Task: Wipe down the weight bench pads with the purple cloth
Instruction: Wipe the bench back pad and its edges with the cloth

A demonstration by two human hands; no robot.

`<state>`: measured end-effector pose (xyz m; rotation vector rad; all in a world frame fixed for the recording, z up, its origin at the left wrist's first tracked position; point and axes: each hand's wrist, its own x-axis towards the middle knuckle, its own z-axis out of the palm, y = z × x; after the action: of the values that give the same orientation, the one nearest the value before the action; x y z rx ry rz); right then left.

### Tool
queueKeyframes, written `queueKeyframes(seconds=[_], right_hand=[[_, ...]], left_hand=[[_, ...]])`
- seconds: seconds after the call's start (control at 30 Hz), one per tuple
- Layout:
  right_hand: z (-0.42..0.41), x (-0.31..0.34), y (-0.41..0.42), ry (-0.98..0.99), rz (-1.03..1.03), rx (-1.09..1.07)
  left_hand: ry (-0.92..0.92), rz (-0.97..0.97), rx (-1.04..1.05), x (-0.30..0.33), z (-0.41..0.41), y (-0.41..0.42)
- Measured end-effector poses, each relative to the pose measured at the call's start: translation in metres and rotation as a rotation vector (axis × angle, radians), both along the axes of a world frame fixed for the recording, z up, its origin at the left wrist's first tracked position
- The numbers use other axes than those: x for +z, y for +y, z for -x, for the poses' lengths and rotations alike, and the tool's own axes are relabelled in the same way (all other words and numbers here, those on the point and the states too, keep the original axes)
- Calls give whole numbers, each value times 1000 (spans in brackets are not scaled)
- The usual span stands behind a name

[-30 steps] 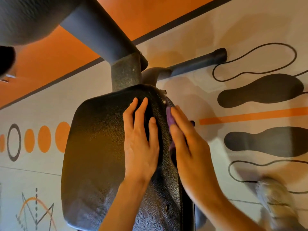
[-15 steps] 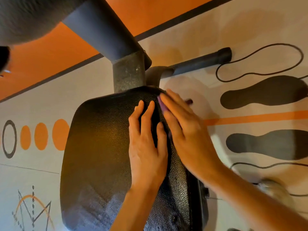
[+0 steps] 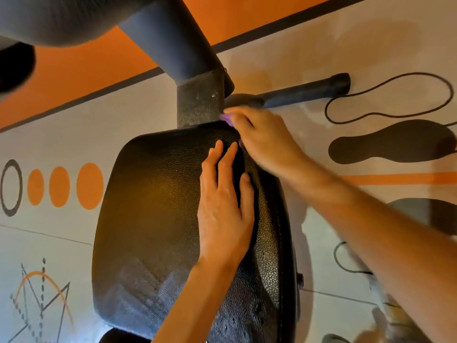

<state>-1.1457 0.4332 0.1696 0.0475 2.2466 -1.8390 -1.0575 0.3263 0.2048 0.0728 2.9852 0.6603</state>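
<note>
A black textured bench pad fills the middle of the view. My left hand lies flat on its upper right part, fingers together and pointing away from me. My right hand presses the purple cloth against the pad's far right corner, beside the metal post. Only a small purple edge of the cloth shows under the fingers.
A dark metal post and a thick tube rise from the pad's far end. A black bar lies on the floor to the right. The floor mat carries orange dots and black footprint shapes. A shoe shows bottom right.
My right hand has slid with the cloth along the pad's right edge, away from me, up to the far corner. My left hand has stayed flat on the pad.
</note>
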Motion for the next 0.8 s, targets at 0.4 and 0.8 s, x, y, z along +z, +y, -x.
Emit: queueKeyframes(seconds=[0.4, 0.8], right_hand=[[-163, 21, -8, 96, -50, -254], [-251, 67, -6, 32, -152, -112]], left_hand=[[-5, -96, 79, 16, -35, -5], [-12, -213, 254, 43, -160, -57]])
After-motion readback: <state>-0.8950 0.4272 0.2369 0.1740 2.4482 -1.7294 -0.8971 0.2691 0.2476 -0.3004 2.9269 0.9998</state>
